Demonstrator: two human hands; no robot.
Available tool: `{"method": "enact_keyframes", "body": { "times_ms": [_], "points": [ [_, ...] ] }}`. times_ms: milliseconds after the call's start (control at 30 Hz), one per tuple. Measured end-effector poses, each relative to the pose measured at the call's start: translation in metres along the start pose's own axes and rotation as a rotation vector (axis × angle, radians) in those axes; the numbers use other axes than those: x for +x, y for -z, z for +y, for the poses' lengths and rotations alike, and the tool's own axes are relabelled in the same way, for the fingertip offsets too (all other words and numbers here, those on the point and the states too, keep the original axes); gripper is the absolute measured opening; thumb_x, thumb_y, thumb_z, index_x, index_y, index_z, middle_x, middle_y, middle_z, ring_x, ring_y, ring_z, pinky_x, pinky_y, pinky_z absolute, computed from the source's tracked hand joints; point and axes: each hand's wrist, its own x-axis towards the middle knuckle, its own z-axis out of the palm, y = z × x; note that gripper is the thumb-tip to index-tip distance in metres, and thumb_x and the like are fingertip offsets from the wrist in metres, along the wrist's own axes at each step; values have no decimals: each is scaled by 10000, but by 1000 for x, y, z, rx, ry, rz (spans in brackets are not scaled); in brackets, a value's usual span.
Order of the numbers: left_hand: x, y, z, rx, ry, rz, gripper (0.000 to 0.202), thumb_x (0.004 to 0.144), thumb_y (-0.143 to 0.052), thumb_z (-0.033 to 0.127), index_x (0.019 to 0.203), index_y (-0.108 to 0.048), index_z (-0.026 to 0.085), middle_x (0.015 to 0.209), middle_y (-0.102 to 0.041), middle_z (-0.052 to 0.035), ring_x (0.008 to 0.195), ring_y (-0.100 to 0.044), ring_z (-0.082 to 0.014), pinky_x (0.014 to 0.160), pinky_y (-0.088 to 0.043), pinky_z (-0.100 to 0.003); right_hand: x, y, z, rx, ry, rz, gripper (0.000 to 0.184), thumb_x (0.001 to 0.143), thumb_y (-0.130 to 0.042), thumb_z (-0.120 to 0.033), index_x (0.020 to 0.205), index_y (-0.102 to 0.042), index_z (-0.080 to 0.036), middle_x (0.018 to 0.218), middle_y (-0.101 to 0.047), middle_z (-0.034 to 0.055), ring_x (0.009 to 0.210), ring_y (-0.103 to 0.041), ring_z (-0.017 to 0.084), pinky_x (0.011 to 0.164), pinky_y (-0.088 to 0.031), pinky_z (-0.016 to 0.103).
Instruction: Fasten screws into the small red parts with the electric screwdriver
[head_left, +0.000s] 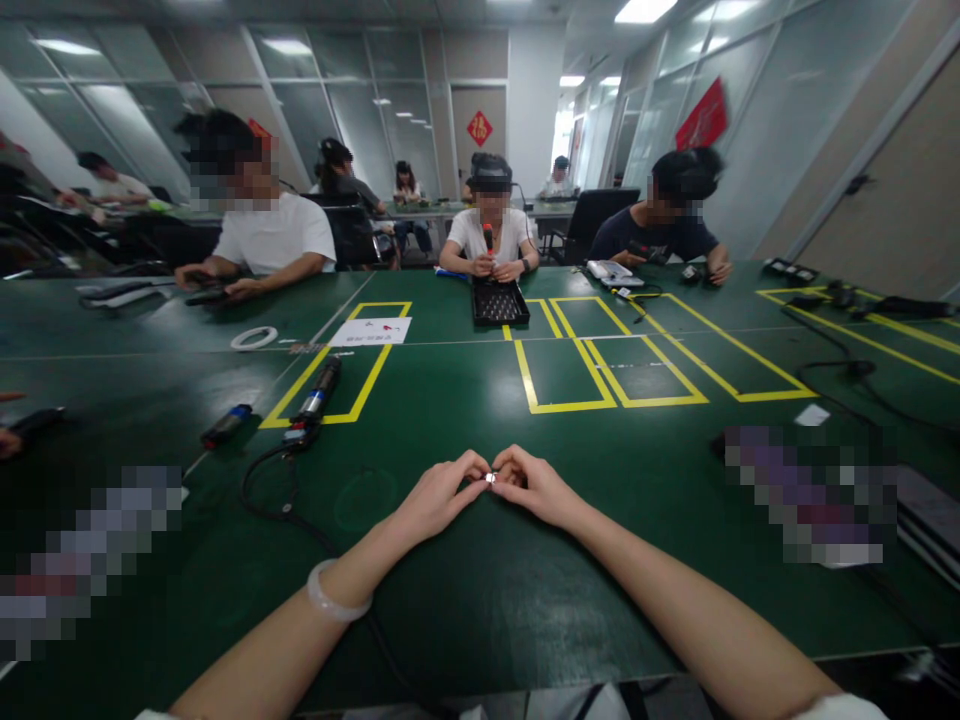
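Observation:
My left hand and my right hand meet just above the green table. Thumb and fingertips of each are pinched on a small, shiny, whitish piece between them. It is too small for me to tell its kind. The other fingers of both hands are curled inward. A pale bangle circles my left wrist.
Left of my hands lie a black cylindrical tool with a cable and a shorter dark cylinder. Yellow tape outlines mark the table. Across it, a person holds an orange-tipped tool over a black tray. Other people sit on both sides.

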Motion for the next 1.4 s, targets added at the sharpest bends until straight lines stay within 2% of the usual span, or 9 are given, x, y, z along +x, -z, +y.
{"method": "enact_keyframes", "body": {
  "times_ms": [233,333,567,667,767,900,1100,1267,1400],
  "points": [
    [2,6,1,-86,2,-24,262,912,-465,422,1016,-566,204,970,-678,-28,909,-642,-164,809,-476,-262,0,0,-2,-39,-1,-8,193,869,-586,-333,963,-553,-167,771,-594,-3,653,-526,103,613,-425,219],
    [3,24,-12,1,36,77,288,917,-443,435,1040,-561,203,1003,-673,-35,945,-631,-173,847,-474,-279,0,1,-1,-48,-18,1,188,865,-588,-313,977,-554,-165,769,-590,-4,651,-523,101,615,-428,219],
    [-20,103,-109,679,378,585,432,894,-431,401,1219,-505,128,1328,-500,-150,1246,-447,-295,1051,-348,-416,0,1,-1,-29,-12,-27,179,862,-590,-303,965,-562,-160,765,-588,-5,652,-522,99,612,-419,217],
    [-43,130,-146,780,636,616,570,858,-465,440,1319,-437,105,1359,-457,-209,1244,-435,-372,999,-383,-494,0,0,-1,-30,-14,-30,184,859,-595,-309,962,-563,-160,762,-591,-8,651,-529,99,609,-417,216],
    [-59,146,-163,717,805,548,613,846,-448,508,1333,-440,136,1321,-485,-242,1184,-481,-416,870,-455,-533,0,0,-1,-31,-17,-30,190,860,-596,-318,963,-563,-161,762,-593,-9,653,-531,99,611,-416,216],
    [-64,154,-166,645,865,478,617,835,-413,571,1318,-469,192,1278,-524,-231,1129,-529,-422,781,-485,-522,0,0,0,-26,-21,-32,187,859,-598,-317,957,-564,-162,762,-588,-9,659,-529,100,615,-416,215],
    [-57,151,-157,648,926,469,690,801,-436,614,1372,-424,228,1267,-540,-206,1121,-550,-400,808,-483,-472,0,0,0,-11,-18,-31,188,855,-599,-316,956,-566,-161,756,-581,-13,658,-527,99,618,-417,215],
    [-43,131,-133,632,910,433,700,776,-464,636,1309,-464,182,1164,-604,-204,1045,-593,-379,776,-488,-441,0,0,-2,-9,-31,-31,203,850,-605,-331,949,-564,-159,742,-579,-16,648,-522,100,610,-412,217],
    [-26,102,-105,646,777,364,646,777,-493,603,1260,-485,174,1152,-606,-170,1016,-597,-350,751,-490,-407,1,0,0,-11,-33,-27,207,841,-616,-336,933,-556,-161,730,-570,-18,633,-513,98,600,-405,217]
  ]
}}
